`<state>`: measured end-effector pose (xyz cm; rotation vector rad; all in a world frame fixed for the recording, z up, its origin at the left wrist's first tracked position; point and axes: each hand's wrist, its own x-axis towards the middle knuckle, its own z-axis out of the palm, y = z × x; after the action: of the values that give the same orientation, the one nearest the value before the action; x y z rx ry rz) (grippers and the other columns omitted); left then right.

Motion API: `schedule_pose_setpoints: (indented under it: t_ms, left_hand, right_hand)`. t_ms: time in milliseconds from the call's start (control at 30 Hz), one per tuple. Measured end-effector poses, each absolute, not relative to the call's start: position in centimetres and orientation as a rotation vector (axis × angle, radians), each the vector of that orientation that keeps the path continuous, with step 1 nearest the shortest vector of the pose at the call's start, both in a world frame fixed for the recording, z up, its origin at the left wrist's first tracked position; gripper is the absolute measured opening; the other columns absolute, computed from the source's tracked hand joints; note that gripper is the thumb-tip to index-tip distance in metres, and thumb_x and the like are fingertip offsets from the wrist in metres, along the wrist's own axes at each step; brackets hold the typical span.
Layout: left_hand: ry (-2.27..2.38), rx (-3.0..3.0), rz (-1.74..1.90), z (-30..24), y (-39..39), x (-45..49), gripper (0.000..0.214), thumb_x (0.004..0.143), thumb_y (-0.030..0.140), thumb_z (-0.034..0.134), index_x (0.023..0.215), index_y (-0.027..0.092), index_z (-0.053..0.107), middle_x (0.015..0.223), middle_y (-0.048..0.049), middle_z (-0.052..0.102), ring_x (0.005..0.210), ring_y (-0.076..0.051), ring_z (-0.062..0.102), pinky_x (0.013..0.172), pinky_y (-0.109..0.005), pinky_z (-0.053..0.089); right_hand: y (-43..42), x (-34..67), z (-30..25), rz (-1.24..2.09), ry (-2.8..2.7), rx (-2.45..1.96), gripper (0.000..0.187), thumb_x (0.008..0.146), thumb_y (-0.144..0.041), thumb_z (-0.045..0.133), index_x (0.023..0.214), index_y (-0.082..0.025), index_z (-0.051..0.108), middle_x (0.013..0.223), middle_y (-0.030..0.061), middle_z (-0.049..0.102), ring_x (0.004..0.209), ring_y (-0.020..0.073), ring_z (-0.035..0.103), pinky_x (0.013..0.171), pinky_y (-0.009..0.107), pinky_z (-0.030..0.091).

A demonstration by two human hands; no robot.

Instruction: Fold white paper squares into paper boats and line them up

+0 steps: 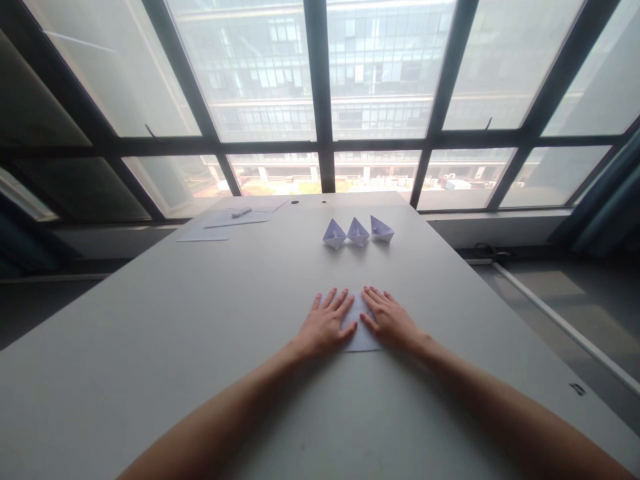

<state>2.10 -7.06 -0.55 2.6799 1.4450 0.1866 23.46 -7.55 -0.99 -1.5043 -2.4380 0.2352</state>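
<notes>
A sheet of white paper (pixel 361 341) lies flat on the table in front of me, partly covered by both hands. My left hand (pixel 327 321) rests palm down on its left side, fingers spread. On the right side my right hand (pixel 389 319) lies palm down too, its fingers stretched out. A narrow strip of paper shows between the two thumbs. Beyond the hands stand three folded paper boats, the left one (pixel 335 235), the middle one (pixel 358 233) and the right one (pixel 382 230), in a row.
The white table (pixel 200 347) reaches toward tall windows with dark frames (pixel 324 100). Several loose paper sheets (pixel 215 233) lie at its far left, with a small white object (pixel 241 213) on them. A dark mark (pixel 577 389) is near the right edge.
</notes>
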Motion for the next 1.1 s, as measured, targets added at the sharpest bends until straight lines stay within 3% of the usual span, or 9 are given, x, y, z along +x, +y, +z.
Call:
schedule_pose_setpoints:
  t_ms: [233,533,733,1100]
  left_hand:
    - [1.451,2.692,0.171,-0.5,-7.1,2.1,0.066,0.097,0.06,0.03,0.155,0.027,0.028,0.163,-0.0034,0.021,0.15,-0.029,0.015,0.119,-0.054,0.013]
    - [1.445,2.693,0.161,-0.7,-7.0,2.0,0.067,0.097,0.06,0.031,0.155,0.027,0.026,0.163,-0.0033,0.02,0.15,-0.029,0.013,0.119,-0.054,0.012]
    - [1.45,2.705,0.162,-0.6,-6.9,2.0,0.068,0.097,0.061,0.032,0.155,0.027,0.027,0.163,-0.0034,0.018,0.151,-0.03,0.008,0.12,-0.054,0.008]
    - [1.456,2.69,0.178,-0.7,-7.0,2.1,0.069,0.097,0.063,0.027,0.155,0.027,0.026,0.163,-0.0039,0.02,0.15,-0.029,0.013,0.12,-0.054,0.01]
  right_hand:
    - [-7.6,23.4,-1.3,0.232,-2.395,-1.574,0.063,0.098,-0.045,0.036,0.152,-0.011,0.034,0.159,0.0127,0.029,0.148,0.0237,0.024,0.121,0.044,0.014]
    - [-7.2,23.6,-1.8,0.21,-2.224,-1.751,0.065,0.099,-0.045,0.035,0.151,-0.006,0.033,0.158,0.0169,0.028,0.148,0.0266,0.022,0.12,0.047,0.015]
    - [-8.0,23.3,-0.6,0.106,-2.253,-1.581,0.059,0.1,-0.037,0.034,0.15,-0.006,0.035,0.159,0.0162,0.026,0.149,0.024,0.018,0.122,0.044,0.012]
    - [-8.6,22.7,-0.6,0.301,-2.479,-1.448,0.061,0.098,-0.035,0.037,0.153,-0.009,0.031,0.158,0.0146,0.028,0.148,0.0238,0.024,0.121,0.044,0.017]
